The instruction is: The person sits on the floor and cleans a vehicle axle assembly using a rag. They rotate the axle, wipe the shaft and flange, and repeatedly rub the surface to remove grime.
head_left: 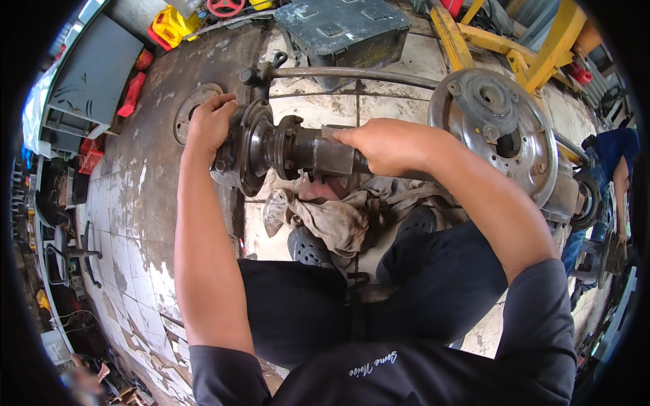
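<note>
A greasy vehicle axle (313,150) lies crosswise before me, with a flanged knuckle (252,150) at its left end. My left hand (211,125) is closed over the outer side of that knuckle, its fingertips curled on top. Farther right, my right hand (391,147) rests on the axle tube. Its fingers pinch a small flat greyish piece (330,131) against the metal; I cannot tell what material it is. Crumpled, stained cloth (338,220) hangs or lies below the tube, near my shoes.
A steel wheel rim (440,111) stands at the axle's right side. Beyond the axle runs a long rod (352,73). Behind it sits a dark green metal box (342,34). A yellow frame (497,44) stands far right. Another person (617,159) is at the right edge.
</note>
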A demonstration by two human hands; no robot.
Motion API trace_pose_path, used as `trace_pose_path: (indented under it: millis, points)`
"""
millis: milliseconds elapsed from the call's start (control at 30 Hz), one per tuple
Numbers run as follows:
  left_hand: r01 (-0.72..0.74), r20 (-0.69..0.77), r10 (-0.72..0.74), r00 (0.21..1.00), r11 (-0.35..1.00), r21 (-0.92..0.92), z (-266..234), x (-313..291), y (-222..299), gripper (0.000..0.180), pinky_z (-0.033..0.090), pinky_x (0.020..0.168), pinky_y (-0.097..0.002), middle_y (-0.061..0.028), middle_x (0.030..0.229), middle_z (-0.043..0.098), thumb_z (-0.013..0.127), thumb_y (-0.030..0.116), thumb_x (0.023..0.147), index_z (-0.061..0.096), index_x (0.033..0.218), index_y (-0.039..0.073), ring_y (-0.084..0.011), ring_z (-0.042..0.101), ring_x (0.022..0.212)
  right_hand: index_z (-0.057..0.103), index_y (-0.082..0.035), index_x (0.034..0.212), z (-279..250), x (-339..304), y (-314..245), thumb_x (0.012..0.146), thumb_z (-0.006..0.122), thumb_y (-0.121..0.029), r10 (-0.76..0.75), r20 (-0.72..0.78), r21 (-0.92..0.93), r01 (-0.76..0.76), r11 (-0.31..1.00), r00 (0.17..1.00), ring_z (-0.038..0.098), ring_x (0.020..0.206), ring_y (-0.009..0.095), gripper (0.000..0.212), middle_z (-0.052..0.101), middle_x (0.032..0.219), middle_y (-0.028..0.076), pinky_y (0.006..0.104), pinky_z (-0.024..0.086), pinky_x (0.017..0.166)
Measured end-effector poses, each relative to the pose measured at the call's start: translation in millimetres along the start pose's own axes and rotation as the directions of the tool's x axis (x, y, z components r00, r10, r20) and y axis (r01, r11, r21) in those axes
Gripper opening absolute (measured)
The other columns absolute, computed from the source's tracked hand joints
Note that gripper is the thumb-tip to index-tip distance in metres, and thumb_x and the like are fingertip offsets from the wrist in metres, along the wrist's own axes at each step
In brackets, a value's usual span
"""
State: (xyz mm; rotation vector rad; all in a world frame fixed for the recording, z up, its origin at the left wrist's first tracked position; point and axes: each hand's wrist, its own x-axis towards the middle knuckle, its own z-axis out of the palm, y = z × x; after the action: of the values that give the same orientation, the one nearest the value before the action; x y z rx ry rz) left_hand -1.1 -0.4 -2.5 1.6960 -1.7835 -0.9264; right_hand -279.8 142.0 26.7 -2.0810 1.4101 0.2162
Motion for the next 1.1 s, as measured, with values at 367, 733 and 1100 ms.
trace_pose_path:
  millis: [367, 733, 1100]
  points:
    - [-0.008, -0.003, 0.008, 1.000, 1.000, 0.017, 1.0, -1.8, 3.6, 0.035, 0.043, 0.096, -0.0295, -0.0101, 0.114, 0.070, 0.062, 0.024, 0.092, 0.070, 0.120, 0.004, -0.0190, 0.062, 0.109, 0.051, -0.007, 0.138, 13.4, 9.8, 18.7, 0.079, 0.056, 0.001, -0.027, -0.039, -0.019, 0.026, 0.999, 0.999, 0.065, 0.100, 0.041, 0.060, 0.068, 0.105, 0.026, 0.0477, 0.050, 0.085]
    - [-0.032, -0.035, 0.034, 0.999, 0.997, 0.070, -0.8, -1.8, 1.4, 0.036, 0.043, 0.096, -0.0295, -0.0107, 0.115, 0.070, 0.063, 0.025, 0.092, 0.070, 0.120, 0.005, -0.0188, 0.061, 0.111, 0.053, -0.008, 0.136, 6.8, 17.1, 21.9, 0.078, 0.055, 0.002, 0.140, 0.101, -0.103, -0.130, 0.986, 0.985, 0.065, 0.103, 0.040, 0.059, 0.068, 0.108, 0.025, 0.0471, 0.050, 0.087]
    - [-0.046, 0.001, 0.046, 0.999, 0.999, 0.023, -2.4, 5.6, -4.7, 0.039, 0.044, 0.097, -0.0323, -0.0136, 0.117, 0.070, 0.064, 0.026, 0.089, 0.069, 0.122, 0.004, -0.0232, 0.063, 0.111, 0.050, -0.007, 0.141, -0.7, 0.5, 8.4, 0.077, 0.052, 0.005, -0.001, 0.008, 0.058, 0.001, 0.998, 1.000, 0.062, 0.111, 0.040, 0.066, 0.064, 0.120, 0.026, 0.0448, 0.049, 0.092]
